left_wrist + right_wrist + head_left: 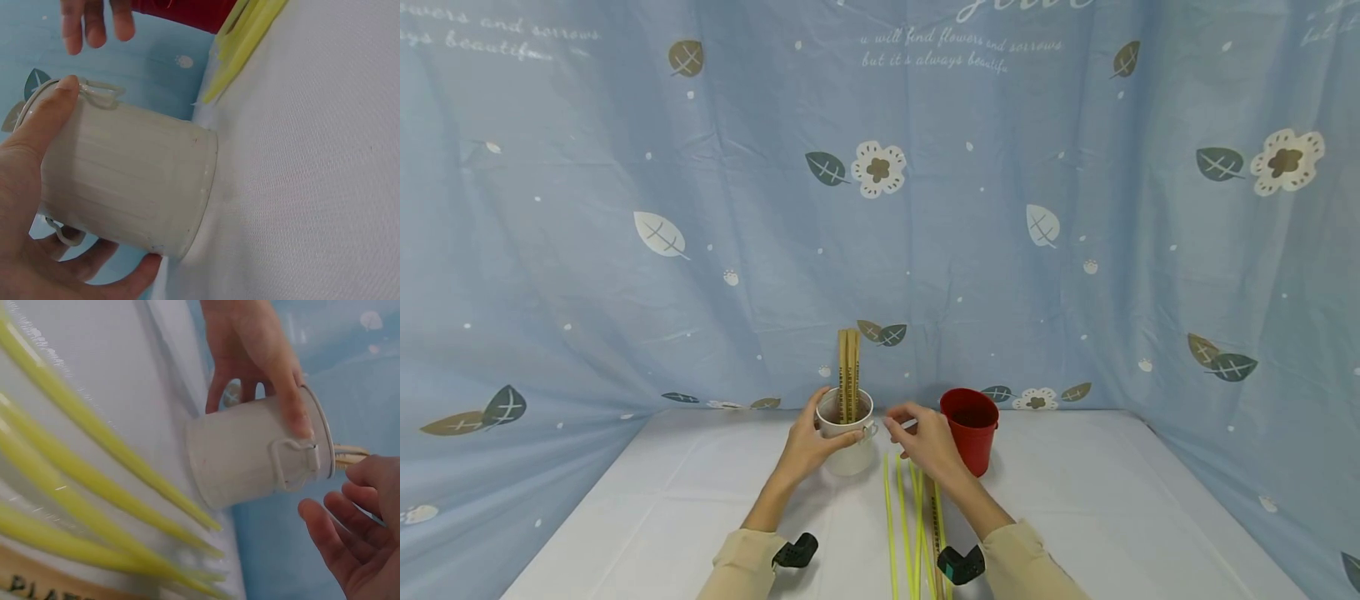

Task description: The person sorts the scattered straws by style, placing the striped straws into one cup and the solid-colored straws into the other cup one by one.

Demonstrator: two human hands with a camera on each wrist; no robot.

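My left hand (805,450) grips a small white metal bucket (131,169) with little side handles, thumb at the rim and fingers round the far side. The bucket stands upright on the table, its base against the white cloth. Several flat tan strips (848,367) with black printed letters stand up out of it. Just to the bucket's right is my right hand (928,437), fingers loosely bent and holding nothing. In the right wrist view its fingertips (310,511) are close to the bucket's mouth and the strips.
Several thin yellow-green sticks (889,517) lie on the white table (700,500) below my right hand, with a tan printed strip (937,521) among them. A red bucket (974,446) stands right behind my right hand. A blue patterned curtain (775,292) hangs at the back.
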